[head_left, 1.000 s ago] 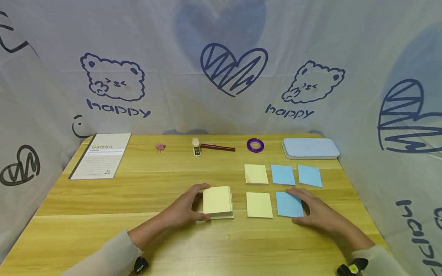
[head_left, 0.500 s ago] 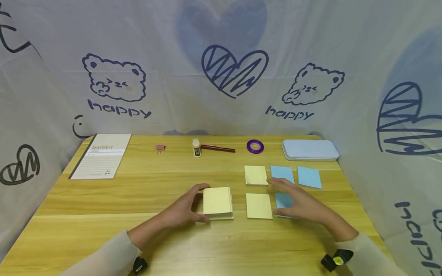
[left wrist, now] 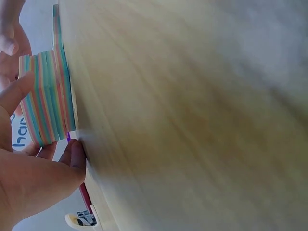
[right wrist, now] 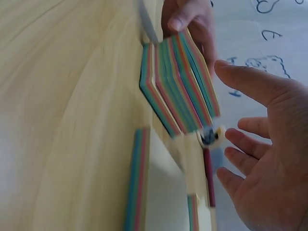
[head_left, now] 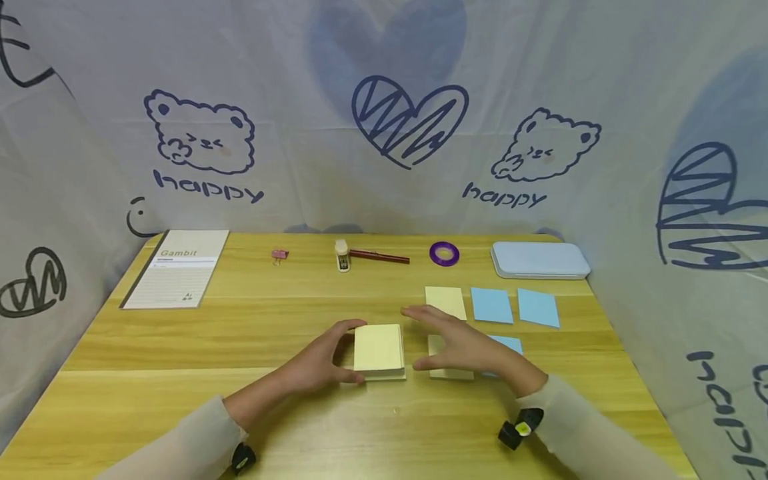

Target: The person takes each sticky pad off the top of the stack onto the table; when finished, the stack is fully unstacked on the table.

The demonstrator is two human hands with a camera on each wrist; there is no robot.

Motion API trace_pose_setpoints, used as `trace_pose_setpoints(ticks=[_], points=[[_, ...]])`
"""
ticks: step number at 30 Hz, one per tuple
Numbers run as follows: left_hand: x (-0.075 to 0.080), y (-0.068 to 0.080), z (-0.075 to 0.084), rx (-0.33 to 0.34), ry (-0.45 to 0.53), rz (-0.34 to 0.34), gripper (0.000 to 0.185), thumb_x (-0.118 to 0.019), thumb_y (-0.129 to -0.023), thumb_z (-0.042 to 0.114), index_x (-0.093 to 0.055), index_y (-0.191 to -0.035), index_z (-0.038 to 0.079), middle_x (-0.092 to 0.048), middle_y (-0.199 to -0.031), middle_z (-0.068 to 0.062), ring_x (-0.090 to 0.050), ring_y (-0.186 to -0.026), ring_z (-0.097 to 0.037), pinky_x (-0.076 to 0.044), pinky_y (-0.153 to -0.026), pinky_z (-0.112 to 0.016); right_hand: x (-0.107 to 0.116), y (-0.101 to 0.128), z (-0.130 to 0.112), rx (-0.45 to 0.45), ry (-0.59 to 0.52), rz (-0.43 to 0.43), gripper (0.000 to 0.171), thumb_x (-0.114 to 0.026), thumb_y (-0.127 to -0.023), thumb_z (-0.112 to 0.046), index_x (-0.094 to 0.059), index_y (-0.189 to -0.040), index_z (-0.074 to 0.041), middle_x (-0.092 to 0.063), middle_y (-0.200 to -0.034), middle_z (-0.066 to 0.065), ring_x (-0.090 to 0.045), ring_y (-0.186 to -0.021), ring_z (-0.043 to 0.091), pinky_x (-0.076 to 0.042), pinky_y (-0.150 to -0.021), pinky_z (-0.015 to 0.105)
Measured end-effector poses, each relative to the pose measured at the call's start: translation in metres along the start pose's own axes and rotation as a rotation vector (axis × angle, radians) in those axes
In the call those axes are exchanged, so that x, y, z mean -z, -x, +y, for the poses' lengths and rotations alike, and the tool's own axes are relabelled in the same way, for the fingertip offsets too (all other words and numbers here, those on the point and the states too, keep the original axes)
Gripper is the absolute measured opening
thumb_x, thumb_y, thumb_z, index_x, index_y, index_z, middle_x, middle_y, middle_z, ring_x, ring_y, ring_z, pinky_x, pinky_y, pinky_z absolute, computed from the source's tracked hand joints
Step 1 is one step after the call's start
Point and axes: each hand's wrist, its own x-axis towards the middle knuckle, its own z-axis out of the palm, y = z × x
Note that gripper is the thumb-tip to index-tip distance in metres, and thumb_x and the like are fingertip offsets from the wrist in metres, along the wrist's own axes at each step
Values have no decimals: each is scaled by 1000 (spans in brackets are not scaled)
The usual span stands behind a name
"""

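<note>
A thick stack of sticky note pads (head_left: pixel 379 348), yellow on top, stands in the middle of the table; striped pastel edges show in the left wrist view. My left hand (head_left: pixel 315 360) holds its left side, thumb at the front and fingers at the back. Just right of the stack, my right hand (head_left: pixel 459 340) hovers with spread fingers and holds nothing; in the right wrist view its fingers (right wrist: pixel 245 159) are apart from the stack. Beneath it, a front yellow pad (head_left: pixel 450 375) and a front blue pad (head_left: pixel 509 343) are partly hidden. Behind lies another yellow pad (head_left: pixel 447 299).
Two blue pads (head_left: pixel 492 305) lie at the back right. Along the far edge are a notebook (head_left: pixel 174 270), a pink binder clip (head_left: pixel 279 255), a small white bottle (head_left: pixel 342 256), a dark red pen (head_left: pixel 379 257), a purple tape roll (head_left: pixel 444 263) and a pale blue case (head_left: pixel 540 260).
My right hand has moved left from the front blue pad, across the front yellow pad, toward the stack. My left hand and the pads have stayed in place.
</note>
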Motion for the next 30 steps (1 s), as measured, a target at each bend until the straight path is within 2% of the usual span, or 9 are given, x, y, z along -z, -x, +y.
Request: trace_pose_setpoints(ticks=[9,15,21,30], points=[[-2,-2,-5,-30,-24,2,92,-89,-82,21,-36,-157,8,-44,-153,-17,-39,-144,-40,-30,-118,-63,-24,-24,-11,37,-10,-54,99,-83,-84,-49,-32,-162,-15,-35,-164,8,-38,-149,29,-36,-119,52],[-5,-3,-9,-27,-37,-3,92,-89,-83,22,-36,-156,10,-43,-154,-15,-38,-145,-39,-30,-118,-65,-37,-30,-10,45,0,-27,97,-85,-84,-45,-35,-161,-14,-43,-158,4,-43,-145,24,-38,-118,47],[-5,-5,-8,-26,-53,-4,91,-90,-82,18,-36,-155,9,-47,-149,-13,-43,-140,-35,-30,-118,-61,-41,-30,-11,61,12,5,91,-85,-86,-38,-38,-159,-11,-48,-153,5,-47,-140,24,-42,-116,45],[-5,-7,-9,-37,-70,-6,91,-90,-81,18,-38,-154,8,-51,-145,-11,-47,-136,-33,-32,-118,-61,-38,-28,-13,44,27,-1,89,-84,-88,-34,-37,-160,-13,-45,-155,6,-45,-143,25,-39,-117,45]])
